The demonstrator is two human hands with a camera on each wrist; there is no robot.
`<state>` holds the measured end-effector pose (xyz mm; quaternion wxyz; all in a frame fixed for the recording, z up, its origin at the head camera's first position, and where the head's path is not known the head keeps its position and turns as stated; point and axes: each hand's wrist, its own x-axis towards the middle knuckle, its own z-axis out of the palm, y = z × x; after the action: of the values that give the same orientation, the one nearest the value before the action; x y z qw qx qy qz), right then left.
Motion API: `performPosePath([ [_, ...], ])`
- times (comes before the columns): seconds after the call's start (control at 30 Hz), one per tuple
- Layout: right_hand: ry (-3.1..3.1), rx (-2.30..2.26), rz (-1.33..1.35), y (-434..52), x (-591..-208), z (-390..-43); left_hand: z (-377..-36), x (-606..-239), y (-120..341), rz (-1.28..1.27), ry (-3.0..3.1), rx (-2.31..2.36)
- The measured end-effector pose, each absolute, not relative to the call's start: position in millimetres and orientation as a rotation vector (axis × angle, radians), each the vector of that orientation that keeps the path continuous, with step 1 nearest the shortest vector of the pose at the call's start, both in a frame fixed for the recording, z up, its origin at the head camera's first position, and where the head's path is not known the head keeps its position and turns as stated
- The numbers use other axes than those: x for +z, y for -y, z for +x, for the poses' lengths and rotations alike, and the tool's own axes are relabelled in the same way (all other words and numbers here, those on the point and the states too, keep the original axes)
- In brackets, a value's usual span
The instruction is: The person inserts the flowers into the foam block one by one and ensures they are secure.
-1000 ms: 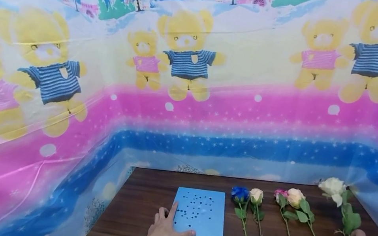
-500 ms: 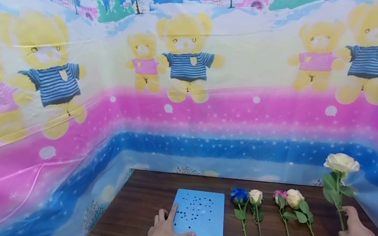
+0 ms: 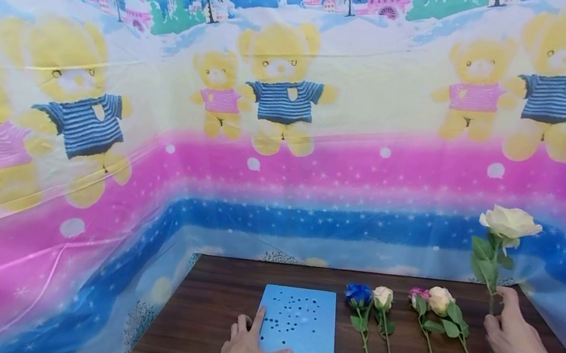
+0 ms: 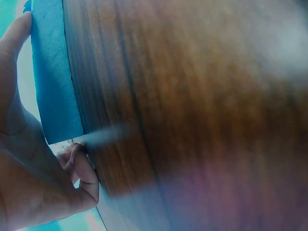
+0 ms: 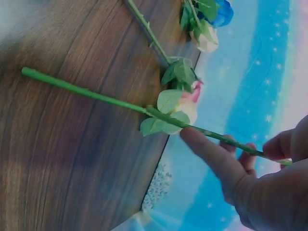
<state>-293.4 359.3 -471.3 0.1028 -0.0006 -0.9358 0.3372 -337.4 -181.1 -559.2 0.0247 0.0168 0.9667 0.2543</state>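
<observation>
- Watching the head view, I have the right hand [image 3: 521, 339] pinching the white rose [image 3: 510, 222] upright near four roses [image 3: 382, 297] lying on the table [image 3: 216, 293]; the left hand [image 3: 246, 346] presses the blue block [image 3: 298, 336], thumb and forefinger spread.
- Left wrist: I see one finger against the block's side.
- Right wrist: I see the stem [image 5: 86, 92] reaching past the fingers.

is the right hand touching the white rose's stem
Touching: the right wrist view shows the right hand gripping the stem, with thumb and fingers against it.
</observation>
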Motion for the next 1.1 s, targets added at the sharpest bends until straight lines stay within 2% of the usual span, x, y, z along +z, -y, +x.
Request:
performPosePath([
  [0.57,2.431,0.963,0.229,-315,-472,-309,-338,-558,182,0.052,-2.995,0.773],
  [1.1,2.302,0.888,0.338,-280,-468,-321,-338,-558,182,0.057,-2.982,0.792],
])
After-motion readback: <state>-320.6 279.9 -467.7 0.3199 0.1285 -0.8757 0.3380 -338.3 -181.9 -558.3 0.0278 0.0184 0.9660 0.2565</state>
